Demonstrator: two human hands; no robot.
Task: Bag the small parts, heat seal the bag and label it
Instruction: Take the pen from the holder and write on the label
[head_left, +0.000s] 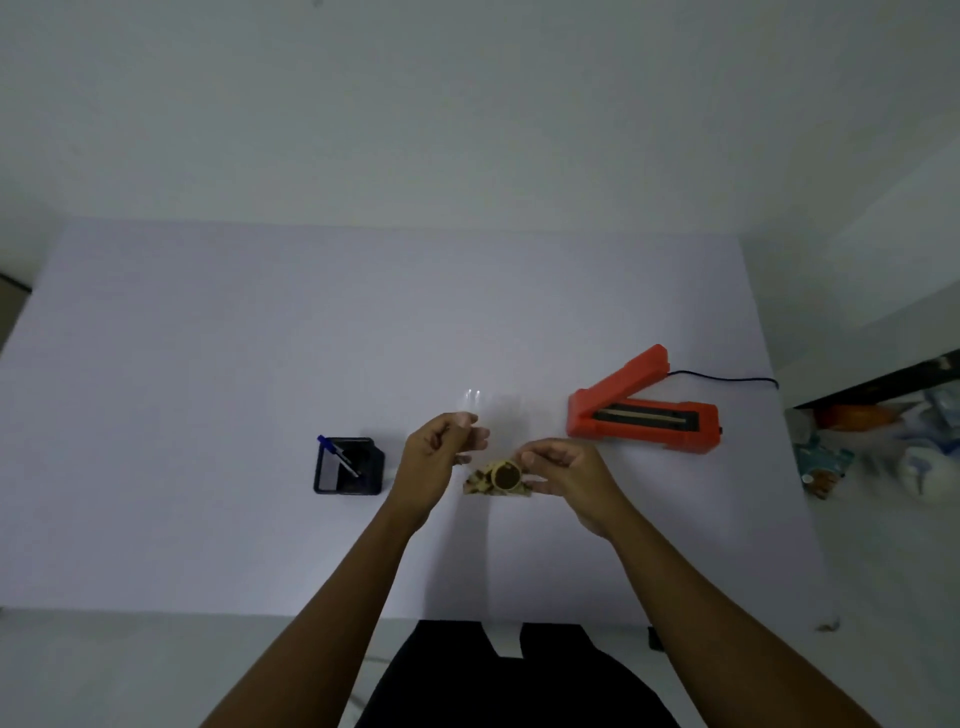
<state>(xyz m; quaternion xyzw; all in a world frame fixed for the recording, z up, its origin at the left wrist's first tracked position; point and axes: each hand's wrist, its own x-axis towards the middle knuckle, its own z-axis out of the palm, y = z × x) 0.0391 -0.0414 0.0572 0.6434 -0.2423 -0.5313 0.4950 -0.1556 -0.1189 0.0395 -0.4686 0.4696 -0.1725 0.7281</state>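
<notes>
A small pile of tan parts (485, 486) lies on the white table (208, 389) in front of me. On the pile is a round tan part with a dark centre (506, 475). My right hand (569, 475) pinches this round part between thumb and forefinger. My left hand (441, 452) is raised just left of the pile, fingertips pinched on a clear bag (472, 397) that shows only as faint glints above the fingers. An orange heat sealer (644, 413) stands to the right with its jaw lifted.
A black pen holder (348, 467) with a blue pen (337, 454) sits left of my hands. The sealer's black cord (727, 376) runs off to the right table edge. Cluttered packets (826, 467) lie beyond that edge. The table's near edge is by my body.
</notes>
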